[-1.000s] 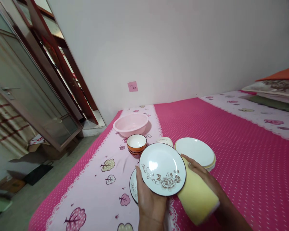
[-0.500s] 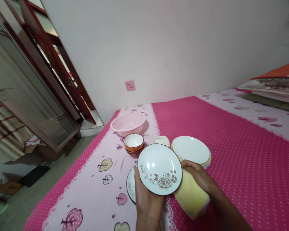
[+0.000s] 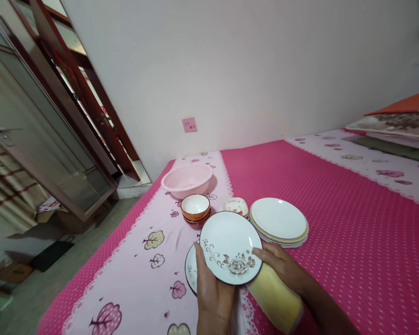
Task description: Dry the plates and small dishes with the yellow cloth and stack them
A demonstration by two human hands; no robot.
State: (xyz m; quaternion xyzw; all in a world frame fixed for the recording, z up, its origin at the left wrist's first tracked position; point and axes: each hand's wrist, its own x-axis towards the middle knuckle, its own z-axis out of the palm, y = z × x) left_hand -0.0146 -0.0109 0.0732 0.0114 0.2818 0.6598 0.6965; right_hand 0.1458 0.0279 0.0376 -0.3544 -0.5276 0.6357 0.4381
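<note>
A white plate (image 3: 226, 237) with a dark rim and brown flower print is tilted toward me above the bed. My left hand (image 3: 211, 291) grips its lower left edge, thumb on the rim. At the right edge, my right hand (image 3: 282, 263) is closed around a yellow cloth (image 3: 277, 298), its fingertips on the plate's face; part of the cloth lies behind the rim. Beneath, partly covered, rests another flowered plate (image 3: 191, 270). Close to my right hand stands a stack of white plates (image 3: 279, 217), some yellow-rimmed.
Stacked orange bowls (image 3: 195, 209) and small square patterned dishes (image 3: 236, 205) stand beyond the plate. Farther back is a pink basin (image 3: 187, 181). A pink note (image 3: 189, 124) is on the wall. Folded bedding (image 3: 401, 125) lies far right; the bed's left edge drops to the floor.
My right hand has shifted slightly down and left, its fingers now over the plate's front face. The cloth has moved down with it. My left hand keeps its grip.
</note>
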